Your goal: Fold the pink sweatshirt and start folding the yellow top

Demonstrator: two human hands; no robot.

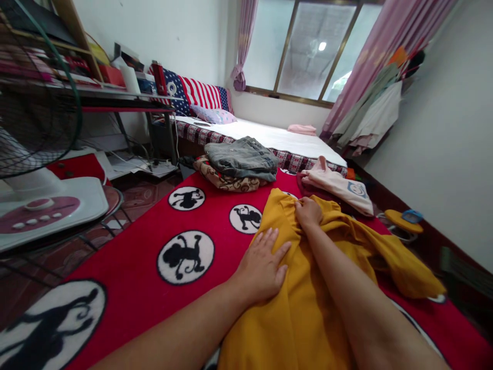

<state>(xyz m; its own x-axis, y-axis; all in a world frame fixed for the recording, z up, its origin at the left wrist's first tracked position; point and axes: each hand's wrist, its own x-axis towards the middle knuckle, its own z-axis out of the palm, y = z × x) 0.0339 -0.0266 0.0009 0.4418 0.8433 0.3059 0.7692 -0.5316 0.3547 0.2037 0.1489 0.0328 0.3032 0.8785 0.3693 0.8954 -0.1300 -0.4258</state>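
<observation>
A mustard-yellow long-sleeved garment [308,318] lies spread on the red blanket [134,267], which is printed with black figures in white circles. One sleeve [412,267] stretches out to the right; the lower end of the garment runs out of view at the bottom. Flat on its left edge rests my left hand [264,267], fingers stretched and a little apart. Farther up, near the top of the garment, my right hand [309,211] has its fingers curled into the gathered cloth. My right forearm covers part of the fabric.
Behind the garment sit a stack of folded clothes [242,159] and a folded pale pink garment [339,185]. A fan [42,205] stands at the left, beside a cluttered desk [123,105]. Farther back is a bed [265,132] under the window. Clothes [379,113] hang on the right.
</observation>
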